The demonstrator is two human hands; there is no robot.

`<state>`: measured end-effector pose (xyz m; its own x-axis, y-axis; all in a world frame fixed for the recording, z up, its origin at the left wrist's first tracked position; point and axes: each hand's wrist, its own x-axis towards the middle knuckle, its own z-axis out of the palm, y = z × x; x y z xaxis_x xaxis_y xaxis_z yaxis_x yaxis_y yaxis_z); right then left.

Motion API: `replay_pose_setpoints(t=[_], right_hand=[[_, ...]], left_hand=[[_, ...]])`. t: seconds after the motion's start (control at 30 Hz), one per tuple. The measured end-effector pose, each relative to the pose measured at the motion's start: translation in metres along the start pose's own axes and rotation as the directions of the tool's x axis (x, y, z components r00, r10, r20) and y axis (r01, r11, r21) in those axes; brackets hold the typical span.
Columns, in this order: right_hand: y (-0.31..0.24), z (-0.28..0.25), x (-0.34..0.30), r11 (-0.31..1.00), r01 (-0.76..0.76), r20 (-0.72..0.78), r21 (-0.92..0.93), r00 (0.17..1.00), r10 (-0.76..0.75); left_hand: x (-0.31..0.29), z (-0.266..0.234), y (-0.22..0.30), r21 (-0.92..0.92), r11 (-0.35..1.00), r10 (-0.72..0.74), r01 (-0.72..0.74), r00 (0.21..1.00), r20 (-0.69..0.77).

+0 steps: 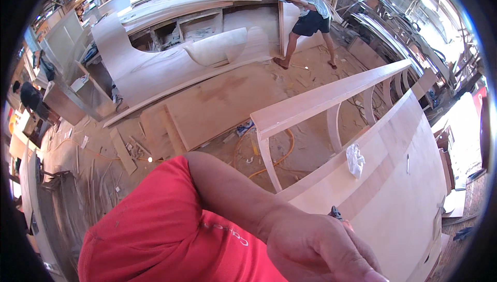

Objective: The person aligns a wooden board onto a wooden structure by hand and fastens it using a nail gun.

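Note:
My left arm, in a red sleeve, reaches across from the lower left. My left hand (316, 246) is large in the foreground, its fingers curled and mostly hidden, the thumb toward the lower edge. A small dark and orange thing (337, 213) shows just past the knuckles; whether the hand grips it is hard to see. Beyond the hand lies a broad curved plywood panel (398, 204), joined to a wooden frame (331, 95) with curved ribs. On the panel rest a crumpled white plastic bag (355, 161) and a thin pale stick (408, 164). My right hand is out of view.
Flat plywood sheets (222, 103) and offcuts lie on the dusty floor, with an orange cable (282, 156) looping beside the frame. A person (305, 8) bends over by a large cut-out panel (121, 72) at the back. Another person (33, 98) stoops at far left.

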<state>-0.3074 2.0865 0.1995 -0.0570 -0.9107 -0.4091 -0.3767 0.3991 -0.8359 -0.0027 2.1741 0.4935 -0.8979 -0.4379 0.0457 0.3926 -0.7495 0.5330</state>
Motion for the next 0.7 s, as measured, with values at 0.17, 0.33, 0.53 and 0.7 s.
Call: replay_pose_setpoints(t=[0.17,0.33,0.53,0.7], right_hand=[[-0.006,0.009,0.006,0.997,0.051,0.022,0.050,0.998,-0.052],[-0.007,0.022,0.006,0.994,0.074,-0.005,0.082,0.997,-0.074],[-0.018,0.059,-0.002,0.988,0.103,-0.063,0.115,0.993,-0.096],[-0.004,0.096,0.005,0.979,0.134,-0.129,0.153,0.985,-0.115]], left_hand=[[0.046,-0.059,-0.035,-0.025,-0.125,0.740,-0.992,-0.110,0.664],[0.015,-0.073,-0.002,-0.065,0.323,0.693,-0.944,0.190,0.696],[-0.080,-0.085,0.014,0.001,0.783,0.568,-0.621,0.716,0.405],[-0.098,-0.113,0.041,0.049,0.714,0.504,-0.699,0.560,0.657]])
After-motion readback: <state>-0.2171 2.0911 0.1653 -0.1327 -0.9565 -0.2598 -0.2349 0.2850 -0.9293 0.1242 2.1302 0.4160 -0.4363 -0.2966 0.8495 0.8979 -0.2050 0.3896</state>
